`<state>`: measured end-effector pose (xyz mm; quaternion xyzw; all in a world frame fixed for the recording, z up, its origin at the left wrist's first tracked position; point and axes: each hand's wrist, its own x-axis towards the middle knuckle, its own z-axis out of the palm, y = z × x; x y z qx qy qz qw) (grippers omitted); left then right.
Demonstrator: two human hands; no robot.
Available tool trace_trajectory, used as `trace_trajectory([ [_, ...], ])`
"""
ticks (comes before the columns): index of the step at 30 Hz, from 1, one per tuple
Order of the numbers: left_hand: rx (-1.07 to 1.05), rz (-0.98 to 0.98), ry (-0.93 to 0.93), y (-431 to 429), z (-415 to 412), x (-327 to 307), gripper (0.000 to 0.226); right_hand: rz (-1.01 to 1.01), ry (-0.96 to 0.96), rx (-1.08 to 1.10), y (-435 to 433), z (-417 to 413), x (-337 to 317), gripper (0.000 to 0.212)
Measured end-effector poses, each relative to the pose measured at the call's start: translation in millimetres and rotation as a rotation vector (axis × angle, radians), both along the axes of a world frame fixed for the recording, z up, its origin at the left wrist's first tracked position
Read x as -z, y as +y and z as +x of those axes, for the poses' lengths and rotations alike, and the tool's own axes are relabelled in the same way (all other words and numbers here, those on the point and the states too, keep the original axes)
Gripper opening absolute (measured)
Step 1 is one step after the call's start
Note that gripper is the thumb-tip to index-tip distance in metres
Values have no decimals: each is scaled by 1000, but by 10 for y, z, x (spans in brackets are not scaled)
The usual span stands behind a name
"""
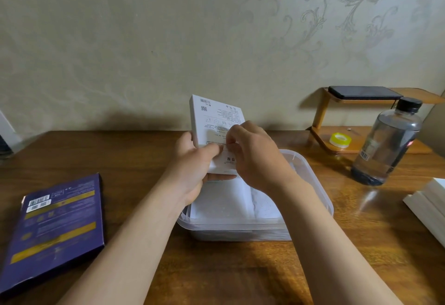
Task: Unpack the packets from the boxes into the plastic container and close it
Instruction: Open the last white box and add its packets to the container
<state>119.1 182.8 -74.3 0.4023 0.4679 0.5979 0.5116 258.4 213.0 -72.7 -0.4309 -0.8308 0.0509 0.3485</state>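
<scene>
White box (pixel 212 116), purple box (pixel 55 227) (gold bands)

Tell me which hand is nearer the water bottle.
Right. The right hand pinches the lower end of the white box over the plastic container, on the side toward the water bottle. The left hand grips the box's other edge, farther from the bottle.

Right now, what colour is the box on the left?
Box: dark purple, yellow bands; head view.

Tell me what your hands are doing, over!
Left hand grips white box. Right hand pinches its lower end, above plastic container. White packets already inside. Nothing blocking.
</scene>
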Motion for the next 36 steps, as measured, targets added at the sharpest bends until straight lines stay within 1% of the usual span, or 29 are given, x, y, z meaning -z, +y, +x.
trace_trajectory([
  [4,-31,-18,-22,8,-11,0,31,-84,28,-21,-13,52,-69,10],
  [7,-46,-28,-87,8,-29,-6,35,-178,75,-49,-31,102,-137,9],
  [14,-57,-3,-144,-22,-56,-39,26,-341,168,-111,-97,224,-262,20],
  [16,-74,3,-172,-24,-71,-50,28,-353,171,-130,-114,246,-292,21],
  [20,-88,24,-212,-29,-80,-85,28,-323,98,-143,-167,250,-345,20],
  [24,-109,42,-266,-24,-69,-99,30,-339,48,-152,-194,256,-381,19],
  [31,-138,98,-306,-19,-68,-107,33,-389,62,-191,-211,281,-402,24],
  [36,-156,104,-313,-11,-62,-101,34,-416,122,-222,-188,303,-390,26],
])
